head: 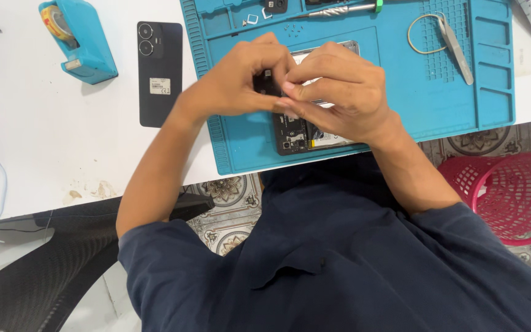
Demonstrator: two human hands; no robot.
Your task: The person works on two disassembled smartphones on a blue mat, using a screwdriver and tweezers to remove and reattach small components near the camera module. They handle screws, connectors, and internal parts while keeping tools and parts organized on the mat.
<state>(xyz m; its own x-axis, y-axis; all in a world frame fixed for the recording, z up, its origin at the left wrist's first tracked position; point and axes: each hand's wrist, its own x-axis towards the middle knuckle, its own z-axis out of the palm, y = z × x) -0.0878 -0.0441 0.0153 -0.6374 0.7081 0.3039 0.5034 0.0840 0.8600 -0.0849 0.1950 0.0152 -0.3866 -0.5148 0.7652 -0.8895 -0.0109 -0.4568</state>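
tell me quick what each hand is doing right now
Left hand: curled on the opened phone, grip cannot be told.
Right hand: fingertips pinched together over it.

Both forearms reach forward and angle inward, so the hands meet. The left hand (238, 77) is curled, knuckles up, its fingertips bent down and inward. The right hand (339, 92) lies just beside it, fingers folded, thumb and forefinger pinched together at the left fingertips. The two sets of fingertips touch. Both wrists are bent slightly inward.
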